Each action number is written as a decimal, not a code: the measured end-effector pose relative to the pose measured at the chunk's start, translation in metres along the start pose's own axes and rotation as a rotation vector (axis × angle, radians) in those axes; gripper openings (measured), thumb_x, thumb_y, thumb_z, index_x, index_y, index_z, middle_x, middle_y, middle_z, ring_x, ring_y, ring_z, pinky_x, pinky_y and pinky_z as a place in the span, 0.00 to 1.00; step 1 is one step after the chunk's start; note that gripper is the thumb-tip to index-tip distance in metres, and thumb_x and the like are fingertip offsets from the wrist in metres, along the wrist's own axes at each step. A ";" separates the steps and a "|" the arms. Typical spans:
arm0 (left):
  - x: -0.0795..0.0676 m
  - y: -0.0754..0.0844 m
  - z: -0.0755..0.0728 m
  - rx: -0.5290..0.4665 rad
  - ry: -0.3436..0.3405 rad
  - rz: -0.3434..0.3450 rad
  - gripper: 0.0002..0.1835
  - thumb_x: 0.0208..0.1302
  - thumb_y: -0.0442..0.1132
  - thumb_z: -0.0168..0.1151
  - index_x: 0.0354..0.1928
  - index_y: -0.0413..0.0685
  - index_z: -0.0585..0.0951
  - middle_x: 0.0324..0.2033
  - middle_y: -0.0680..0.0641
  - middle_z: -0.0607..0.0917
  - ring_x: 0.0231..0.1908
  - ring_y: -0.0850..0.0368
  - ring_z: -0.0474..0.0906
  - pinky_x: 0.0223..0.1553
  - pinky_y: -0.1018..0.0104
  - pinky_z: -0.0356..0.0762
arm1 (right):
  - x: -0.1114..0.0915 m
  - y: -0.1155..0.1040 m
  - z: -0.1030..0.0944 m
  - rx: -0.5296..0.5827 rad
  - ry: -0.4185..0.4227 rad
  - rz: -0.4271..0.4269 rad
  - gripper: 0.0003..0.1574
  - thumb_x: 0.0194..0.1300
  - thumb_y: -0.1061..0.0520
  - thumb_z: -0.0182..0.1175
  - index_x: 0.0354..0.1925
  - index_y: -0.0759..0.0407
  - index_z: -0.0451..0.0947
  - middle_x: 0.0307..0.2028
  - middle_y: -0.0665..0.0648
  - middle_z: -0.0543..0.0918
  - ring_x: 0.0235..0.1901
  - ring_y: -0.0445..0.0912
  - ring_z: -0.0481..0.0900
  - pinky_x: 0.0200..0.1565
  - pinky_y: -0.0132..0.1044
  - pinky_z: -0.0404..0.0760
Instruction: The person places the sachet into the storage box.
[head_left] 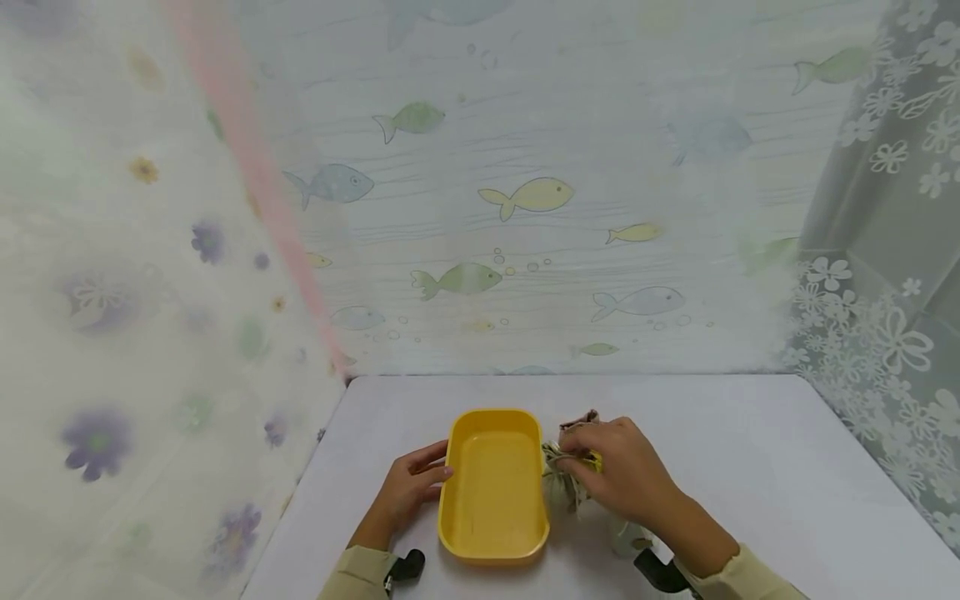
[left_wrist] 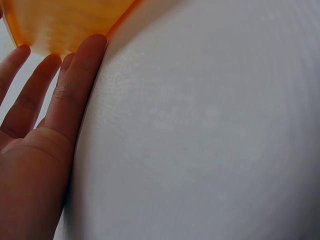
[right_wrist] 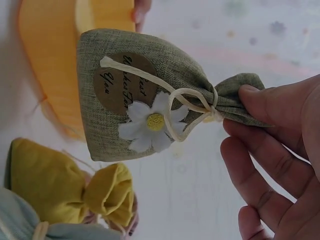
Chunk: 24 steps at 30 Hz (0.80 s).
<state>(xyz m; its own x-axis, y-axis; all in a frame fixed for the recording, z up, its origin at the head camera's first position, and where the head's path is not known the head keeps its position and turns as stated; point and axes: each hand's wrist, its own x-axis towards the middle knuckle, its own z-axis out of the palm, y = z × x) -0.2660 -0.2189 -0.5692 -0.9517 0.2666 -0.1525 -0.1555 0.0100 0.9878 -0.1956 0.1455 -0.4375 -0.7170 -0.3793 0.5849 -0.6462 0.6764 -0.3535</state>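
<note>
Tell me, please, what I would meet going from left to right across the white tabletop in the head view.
The person's bare left hand, yellow rectangular tray with rounded corners, grey-green fabric pouch, bare right hand.

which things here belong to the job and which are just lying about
Part of the job, it seems: green bag, pinched by the right hand; yellow tray, touched by the left hand; probably the yellow bag and blue bag nearby.

Just background: fish-print sheet, flower-print sheet.
</note>
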 end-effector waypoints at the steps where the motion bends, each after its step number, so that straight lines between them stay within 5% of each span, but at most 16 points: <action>1: 0.000 0.000 0.000 -0.001 0.001 -0.002 0.33 0.67 0.41 0.72 0.73 0.50 0.74 0.72 0.42 0.75 0.65 0.48 0.79 0.55 0.55 0.86 | 0.002 -0.001 0.000 0.002 -0.003 0.001 0.12 0.55 0.49 0.80 0.38 0.39 0.87 0.35 0.31 0.86 0.34 0.24 0.80 0.43 0.38 0.77; 10: 0.001 -0.001 -0.002 -0.017 -0.006 0.009 0.35 0.65 0.43 0.73 0.73 0.47 0.74 0.71 0.41 0.76 0.64 0.49 0.80 0.55 0.55 0.86 | 0.022 -0.009 0.008 0.049 -0.005 0.010 0.07 0.59 0.49 0.77 0.35 0.39 0.87 0.32 0.30 0.85 0.31 0.24 0.77 0.44 0.40 0.77; 18: -0.003 -0.004 -0.005 -0.010 0.013 -0.011 0.36 0.63 0.45 0.75 0.72 0.47 0.75 0.70 0.42 0.77 0.63 0.51 0.81 0.54 0.56 0.87 | 0.037 -0.016 0.026 0.138 -0.005 -0.036 0.04 0.61 0.54 0.76 0.35 0.45 0.88 0.32 0.38 0.88 0.31 0.29 0.82 0.35 0.32 0.85; 24: 0.001 -0.001 -0.002 -0.006 0.012 0.003 0.35 0.64 0.44 0.74 0.72 0.47 0.75 0.70 0.41 0.77 0.63 0.50 0.81 0.54 0.55 0.87 | 0.051 -0.021 0.037 0.149 -0.029 0.023 0.04 0.61 0.52 0.76 0.35 0.45 0.89 0.31 0.37 0.88 0.31 0.29 0.82 0.36 0.29 0.83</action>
<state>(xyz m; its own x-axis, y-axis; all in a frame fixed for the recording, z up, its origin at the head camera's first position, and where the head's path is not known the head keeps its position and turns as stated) -0.2672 -0.2211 -0.5700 -0.9551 0.2555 -0.1500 -0.1544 0.0032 0.9880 -0.2279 0.0889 -0.4273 -0.7382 -0.3844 0.5544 -0.6594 0.5849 -0.4724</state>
